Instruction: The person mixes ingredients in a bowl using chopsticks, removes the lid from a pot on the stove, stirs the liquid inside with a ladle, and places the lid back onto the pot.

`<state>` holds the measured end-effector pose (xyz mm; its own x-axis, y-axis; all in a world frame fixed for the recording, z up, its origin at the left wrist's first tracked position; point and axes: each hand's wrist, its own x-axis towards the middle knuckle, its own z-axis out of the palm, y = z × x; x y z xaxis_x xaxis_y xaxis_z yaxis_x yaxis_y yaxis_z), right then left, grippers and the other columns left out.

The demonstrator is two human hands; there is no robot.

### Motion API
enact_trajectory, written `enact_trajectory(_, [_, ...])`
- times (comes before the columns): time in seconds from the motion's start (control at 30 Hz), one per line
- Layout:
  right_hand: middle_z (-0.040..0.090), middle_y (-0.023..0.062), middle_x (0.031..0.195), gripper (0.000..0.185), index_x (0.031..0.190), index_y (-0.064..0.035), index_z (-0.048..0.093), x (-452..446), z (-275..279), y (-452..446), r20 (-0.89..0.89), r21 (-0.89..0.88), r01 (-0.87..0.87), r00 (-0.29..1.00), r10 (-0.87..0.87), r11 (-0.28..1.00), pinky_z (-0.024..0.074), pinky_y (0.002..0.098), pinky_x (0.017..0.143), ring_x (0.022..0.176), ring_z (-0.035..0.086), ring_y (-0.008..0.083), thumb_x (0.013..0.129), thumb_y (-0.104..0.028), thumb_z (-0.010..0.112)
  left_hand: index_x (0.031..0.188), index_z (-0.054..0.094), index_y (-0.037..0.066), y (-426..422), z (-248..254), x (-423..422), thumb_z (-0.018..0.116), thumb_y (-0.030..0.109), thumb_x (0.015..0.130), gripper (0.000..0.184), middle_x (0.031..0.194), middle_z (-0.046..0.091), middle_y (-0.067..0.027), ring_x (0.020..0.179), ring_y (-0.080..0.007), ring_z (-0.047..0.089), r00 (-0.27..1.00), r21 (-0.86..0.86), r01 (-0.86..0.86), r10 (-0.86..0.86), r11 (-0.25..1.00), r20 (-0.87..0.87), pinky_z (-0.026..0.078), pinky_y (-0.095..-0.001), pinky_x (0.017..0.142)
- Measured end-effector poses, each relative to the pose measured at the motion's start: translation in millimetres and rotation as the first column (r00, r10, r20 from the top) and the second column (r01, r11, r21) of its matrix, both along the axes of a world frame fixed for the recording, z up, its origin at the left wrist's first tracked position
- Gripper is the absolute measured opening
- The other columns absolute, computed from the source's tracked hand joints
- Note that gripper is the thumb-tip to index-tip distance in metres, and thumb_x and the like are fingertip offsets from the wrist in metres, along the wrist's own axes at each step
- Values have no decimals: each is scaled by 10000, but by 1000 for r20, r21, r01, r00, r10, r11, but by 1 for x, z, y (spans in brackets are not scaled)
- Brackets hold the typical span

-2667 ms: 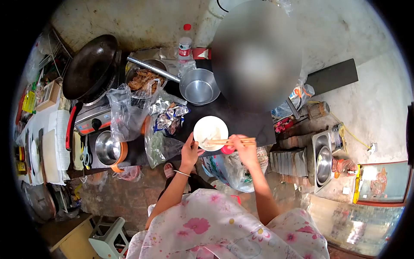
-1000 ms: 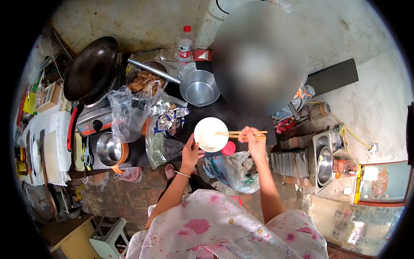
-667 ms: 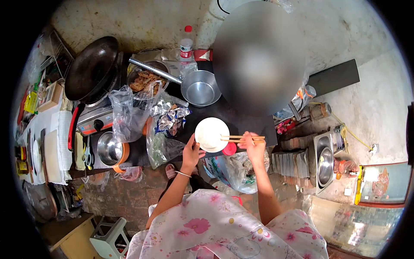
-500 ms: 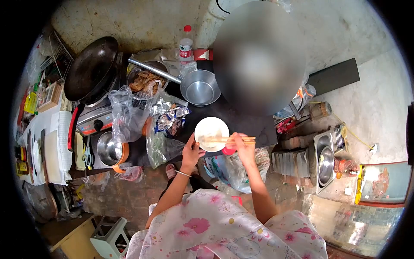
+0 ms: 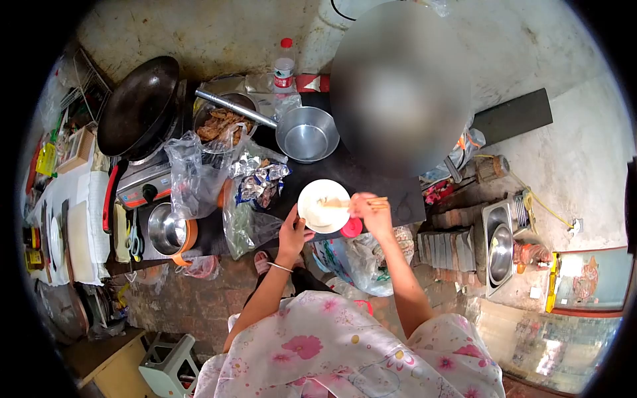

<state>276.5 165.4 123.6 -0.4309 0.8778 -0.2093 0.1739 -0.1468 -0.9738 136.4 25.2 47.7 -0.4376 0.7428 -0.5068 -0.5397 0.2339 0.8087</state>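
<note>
Shifted toward the worktop's (image 5: 398, 193) back edge, the right hand's (image 5: 371, 213) clamped chopsticks (image 5: 340, 203) point left into the left hand's (image 5: 290, 233) clasped bowl (image 5: 320, 219).

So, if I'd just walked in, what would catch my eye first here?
Probably the white bowl near the centre, held in the left grip, with chopsticks in the right grip reaching over its opening. Next, perhaps, the big dark wok at the upper left, its red handle pointing down the picture, and the large blurred grey patch at the top, right of centre.
</note>
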Motion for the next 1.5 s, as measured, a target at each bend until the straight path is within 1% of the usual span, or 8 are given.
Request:
enact_trajectory(0.57, [628,91,696,216,868,67,596,9,12,5,74,-68,-56,995,61,996,508,231,495,572,611,122,847,-147,577,1334,335,112,2,2,-1,420,52,908,439,1032,490,-77,725,-183,614,999,8,-27,26,1000,28,555,-290,633])
enact_trajectory(0.7, [630,128,758,228,907,72,578,6,29,3,26,60,9,1000,-11,998,530,256,532,590,628,169,870,-151,545,1332,334,107,0,2,-1,420,55,908,435,1050,478,-76,782,-200,611,999,45,-20,19,999,29,558,-309,658])
enact_trajectory(0.77, [625,104,691,236,878,64,594,15,49,7,249,218,-21,968,-35,976,523,250,517,580,625,151,872,-166,542,1333,328,104,0,-7,1,418,55,908,437,1060,474,-80,820,-213,606,998,62,-40,37,997,57,558,-322,678])
enact_trajectory(0.97, [631,86,666,152,835,55,606,-2,58,-51,174,56,-102,980,91,993,499,226,529,596,620,119,841,-88,555,1337,302,78,1,0,1,408,46,907,443,1074,465,-91,908,-244,584,996,107,-58,50,993,80,552,-364,737])
enact_trajectory(1.1, [630,96,713,134,850,68,602,18,74,-33,250,344,-23,966,-68,939,490,230,532,595,617,130,837,-52,546,1334,300,62,1,2,3,408,42,906,441,1037,478,-90,893,-238,586,993,101,-85,75,991,93,553,-367,739])
enact_trajectory(1.3, [604,136,749,73,835,-7,605,2,55,-88,277,455,-276,947,160,847,467,309,563,640,600,229,794,-36,550,1332,308,81,0,-2,2,408,90,918,427,1124,486,-114,977,-265,567,1000,83,-16,15,996,23,538,-390,774])
enact_trajectory(1.4, [612,138,747,78,830,1,608,15,48,-61,151,526,-112,988,37,843,471,311,576,647,600,239,800,-36,547,1328,314,65,2,-1,4,415,36,904,437,999,457,-75,933,-233,563,991,89,-91,81,992,108,559,-371,729])
enact_trajectory(1.5, [602,139,734,85,843,14,605,38,62,-62,263,333,-126,964,36,935,476,309,578,661,610,244,797,-33,551,1329,311,61,2,3,4,410,30,904,437,993,451,-71,931,-232,565,995,77,-77,71,994,72,563,-367,721])
